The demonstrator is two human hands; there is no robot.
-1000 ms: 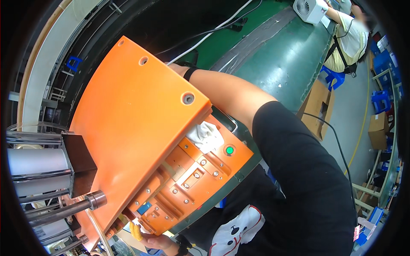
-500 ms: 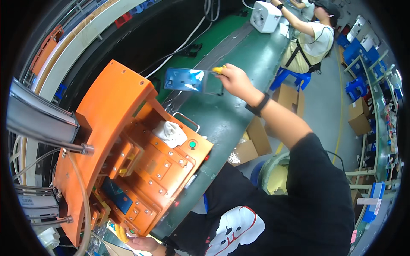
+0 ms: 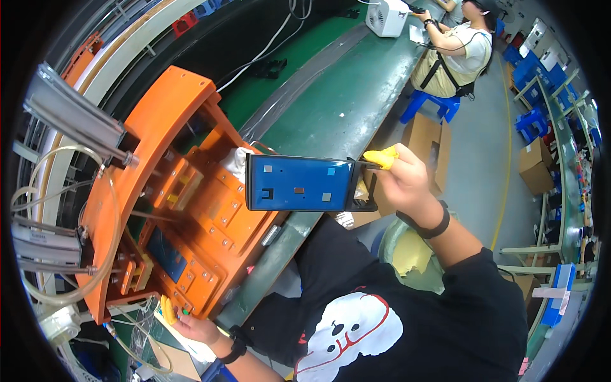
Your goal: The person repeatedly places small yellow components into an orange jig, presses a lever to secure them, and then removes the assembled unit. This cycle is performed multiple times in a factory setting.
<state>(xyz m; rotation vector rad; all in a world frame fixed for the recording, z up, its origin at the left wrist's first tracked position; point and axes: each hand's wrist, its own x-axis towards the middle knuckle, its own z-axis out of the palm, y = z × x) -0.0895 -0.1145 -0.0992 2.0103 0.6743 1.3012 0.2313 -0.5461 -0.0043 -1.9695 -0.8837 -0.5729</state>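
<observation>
**Right hand holds blue panel over the bench, left hand at the jig's lower edge**

Right hand (image 3: 398, 181): closed on the right end of a flat blue panel (image 3: 299, 183), held level in the air above the green bench (image 3: 344, 95), just right of the orange jig (image 3: 165, 191). Yellow cot on one fingertip (image 3: 382, 156). Black band on that wrist.

Panel: rectangular, blue face with black frame, long side horizontal. A few small pale square stickers on the face, plus one small dark square mark near its left end. Its left end overlaps the jig's upper right corner in view; can't tell if they touch.

Left hand (image 3: 191, 325): at the jig's bottom edge, fingers curled, yellow cot on one fingertip against the orange plate. Can't tell if it grips anything. Black watch on that wrist.

Jig: orange plates with screwed blocks, a dark blue recess (image 3: 167, 254) in the lower part, grey cylinders and clear hoses on its left side.

Packages: open brown carton (image 3: 423, 143) on the floor right of the bench, behind the right hand. More brown cartons (image 3: 536, 167) further right by the rack. Blue bins (image 3: 528, 70) stacked at top right. Red crate (image 3: 186, 22) at the top edge.

White boxy unit (image 3: 387, 17) at the bench's far end, a second person (image 3: 461, 48) seated there on a blue stool (image 3: 429, 105).
</observation>
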